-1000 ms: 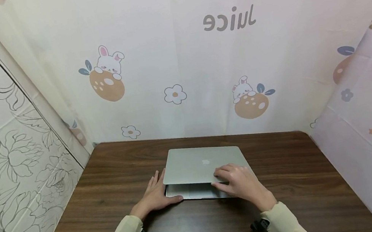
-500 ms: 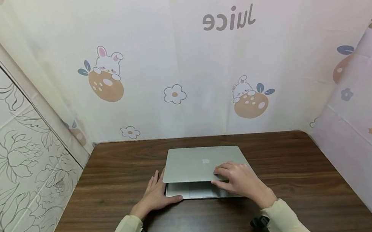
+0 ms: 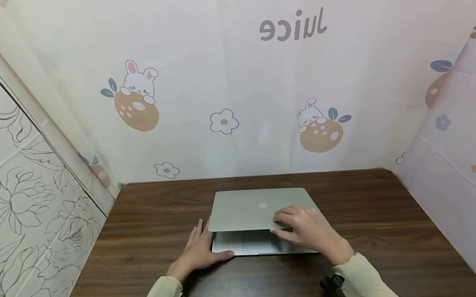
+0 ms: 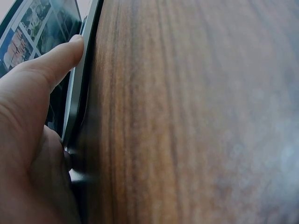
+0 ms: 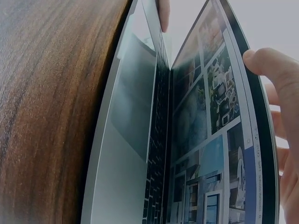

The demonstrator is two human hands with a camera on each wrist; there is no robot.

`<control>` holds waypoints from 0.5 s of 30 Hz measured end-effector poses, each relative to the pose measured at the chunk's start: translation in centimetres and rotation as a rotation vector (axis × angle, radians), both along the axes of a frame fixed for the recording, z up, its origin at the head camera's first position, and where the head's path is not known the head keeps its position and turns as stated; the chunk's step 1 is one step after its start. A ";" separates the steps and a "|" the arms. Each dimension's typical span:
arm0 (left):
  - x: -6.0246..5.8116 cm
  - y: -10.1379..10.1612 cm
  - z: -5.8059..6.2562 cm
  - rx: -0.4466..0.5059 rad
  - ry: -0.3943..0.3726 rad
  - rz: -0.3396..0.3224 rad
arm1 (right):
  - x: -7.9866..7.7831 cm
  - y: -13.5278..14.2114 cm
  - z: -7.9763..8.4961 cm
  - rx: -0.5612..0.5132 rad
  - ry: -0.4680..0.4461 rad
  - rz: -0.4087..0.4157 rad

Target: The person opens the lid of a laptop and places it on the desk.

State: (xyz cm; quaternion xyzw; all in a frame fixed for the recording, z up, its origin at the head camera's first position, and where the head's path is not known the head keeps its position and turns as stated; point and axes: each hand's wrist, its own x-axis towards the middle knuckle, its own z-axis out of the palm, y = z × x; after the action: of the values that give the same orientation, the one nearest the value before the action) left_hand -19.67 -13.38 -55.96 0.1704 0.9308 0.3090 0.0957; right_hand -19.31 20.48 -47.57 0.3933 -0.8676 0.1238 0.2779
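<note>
A silver laptop (image 3: pixel 226 243) lies on the wooden table, its lid (image 3: pixel 240 209) tilted up a little from the base. My right hand (image 3: pixel 311 231) pinches the lid's front edge. In the right wrist view the thumb (image 5: pixel 271 70) lies on the inner rim of the lit screen (image 5: pixel 219 98), with the other fingers behind the lid. Below it, the keyboard (image 5: pixel 156 172) and trackpad (image 5: pixel 133 98) show. My left hand (image 3: pixel 198 251) rests at the base's front left corner, fingers straight along the side. Its thumb (image 4: pixel 60 58) crosses the front edge in the left wrist view.
The dark wooden table (image 3: pixel 150 227) spreads out around the laptop. Behind it hangs a pale curtain (image 3: pixel 231 85) printed with rabbits and fruit. A white panel with drawn flowers (image 3: pixel 19 203) stands at the left, and a black wrist device (image 3: pixel 333 283) sits on each wrist.
The lid's front edge has risen slightly, widening the gap above the base, and the right hand has gone up with it. The left hand has stayed in place.
</note>
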 end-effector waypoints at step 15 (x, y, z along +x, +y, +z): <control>0.1 0.0 0.1 0.018 0.040 -0.001 | 0.0 -0.2 -0.1 -0.067 0.008 0.142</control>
State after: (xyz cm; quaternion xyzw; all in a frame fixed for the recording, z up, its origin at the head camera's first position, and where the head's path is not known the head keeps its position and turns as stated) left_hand -19.56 -13.35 -55.91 0.1780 0.9296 0.3137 0.0757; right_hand -19.30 20.24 -47.66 0.4448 -0.8319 0.1705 0.2848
